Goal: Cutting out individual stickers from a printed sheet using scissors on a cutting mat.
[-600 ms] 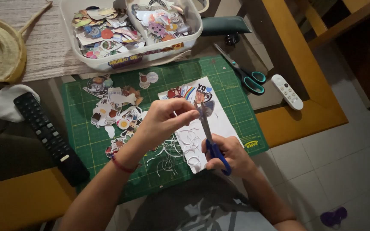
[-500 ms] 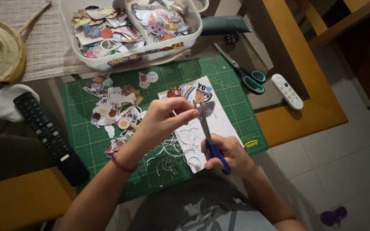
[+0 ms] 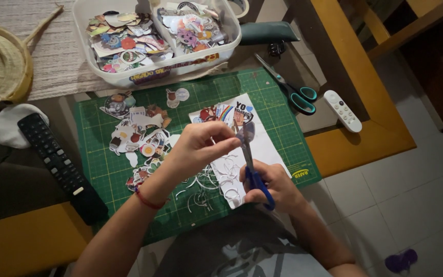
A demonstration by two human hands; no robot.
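My right hand (image 3: 274,185) grips blue-handled scissors (image 3: 251,164) with the blades pointing away from me. My left hand (image 3: 197,149) pinches a small sticker cut-out (image 3: 244,129) right at the blade tips. Both hands hover over a green cutting mat (image 3: 278,120). Under them lies a white sticker sheet (image 3: 242,110) with coloured pictures, and curly white paper trimmings (image 3: 216,177) are strewn below it. A cluster of cut stickers (image 3: 139,136) lies on the mat to the left of my left hand.
A clear plastic box (image 3: 155,36) full of stickers stands behind the mat. Teal-handled scissors (image 3: 293,92) and a white remote (image 3: 342,110) lie at the right, a black remote (image 3: 60,164) at the left. Yellow wooden table edge (image 3: 365,138) borders the tiled floor.
Both hands have barely shifted; they stay on the scissors and the small cut-out. Nothing else has moved.
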